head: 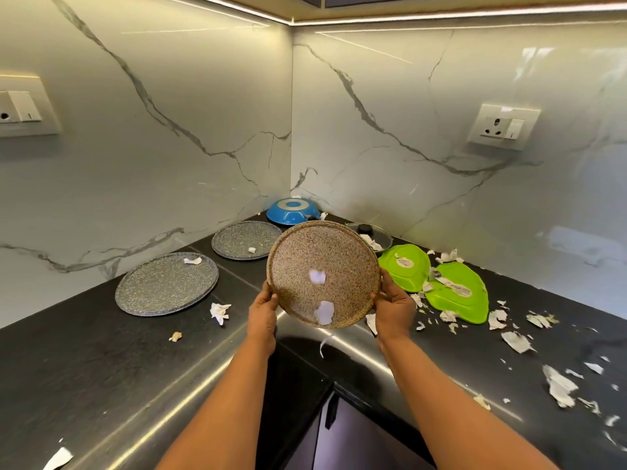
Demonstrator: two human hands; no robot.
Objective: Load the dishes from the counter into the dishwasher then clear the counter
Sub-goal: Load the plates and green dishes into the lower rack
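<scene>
- Left hand (263, 308) grips the left rim of the brown speckled plate (322, 259), and right hand (393, 307) grips the right rim. Fingers of both curl round the edge.
- Plate is lifted off the worktop (84, 361), over its inner front corner, tilted face-up toward the camera. Two paper scraps (324, 312) sit on its face.
- Step, my read: early in loading, one dish in hand. Dishwasher not in view.
- Next move calls for shedding those scraps, then carrying the plate to the rack. One hand probably has to come free for the door.
- Left to load: two grey plates (167, 283) along the left run, an upturned blue pan (292, 211) in the back corner, a glass lid (371, 234) just beside it, and two green plates (404, 269) on the right run.
- Torn paper (558, 386) is scattered mostly over the right run, with a few bits on the left. That's the clearing job afterwards.
- Room: black stone top with a steel-look front edge, marble-look walls, a socket (504, 126) on each wall, and strip lighting above.
</scene>
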